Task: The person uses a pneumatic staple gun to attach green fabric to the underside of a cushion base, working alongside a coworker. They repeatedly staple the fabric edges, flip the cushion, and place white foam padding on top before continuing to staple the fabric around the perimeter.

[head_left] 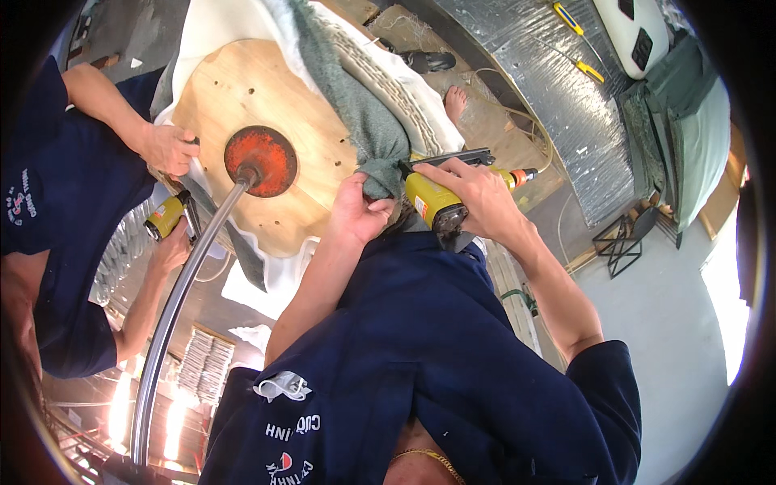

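Note:
My left hand is closed on a bunched fold of grey-green fabric, pulled at the near edge of a round plywood panel. In my right hand is a yellow pneumatic staple gun, its nose close to the bunched fabric. Whether the nose touches the cloth, I cannot tell. The fabric and white padding wrap around the plywood. A round plate with worn orange paint presses on the panel's middle, at the end of a bent metal pipe.
At the left a co-worker holds another yellow staple gun, the other hand at the panel's edge. A silvery-covered table bears yellow-handled cutters. Green cushions stand at the right. An air hose trails from my staple gun. A bare foot shows beyond.

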The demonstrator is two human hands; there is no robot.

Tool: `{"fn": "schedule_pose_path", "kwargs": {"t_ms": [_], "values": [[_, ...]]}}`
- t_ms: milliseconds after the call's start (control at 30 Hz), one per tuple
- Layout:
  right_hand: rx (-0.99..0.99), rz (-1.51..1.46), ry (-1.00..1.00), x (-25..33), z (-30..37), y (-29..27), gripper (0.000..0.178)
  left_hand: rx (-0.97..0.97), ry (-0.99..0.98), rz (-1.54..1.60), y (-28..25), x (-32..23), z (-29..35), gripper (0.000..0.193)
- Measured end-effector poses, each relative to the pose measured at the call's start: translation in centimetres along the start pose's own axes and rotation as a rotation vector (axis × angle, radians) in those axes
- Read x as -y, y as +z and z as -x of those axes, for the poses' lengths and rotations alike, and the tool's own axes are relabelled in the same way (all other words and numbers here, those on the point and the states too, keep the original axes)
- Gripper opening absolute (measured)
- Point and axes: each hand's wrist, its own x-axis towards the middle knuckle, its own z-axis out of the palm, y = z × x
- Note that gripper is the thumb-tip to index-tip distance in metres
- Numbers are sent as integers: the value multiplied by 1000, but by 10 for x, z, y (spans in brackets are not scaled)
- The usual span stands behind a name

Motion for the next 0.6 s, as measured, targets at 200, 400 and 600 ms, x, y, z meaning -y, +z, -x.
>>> {"fn": "schedule_pose_path", "kwargs": {"t_ms": [200, 400, 600], "values": [[58, 49, 53, 11, -10, -5, 77, 31, -22, 1, -7, -2, -7, 24], [87, 269, 36, 27, -33, -1, 74, 149, 11, -104, -19, -1, -22, 25], [352, 502, 176, 56, -60, -5, 72, 89, 736, -1147, -16, -38, -2, 56]]}}
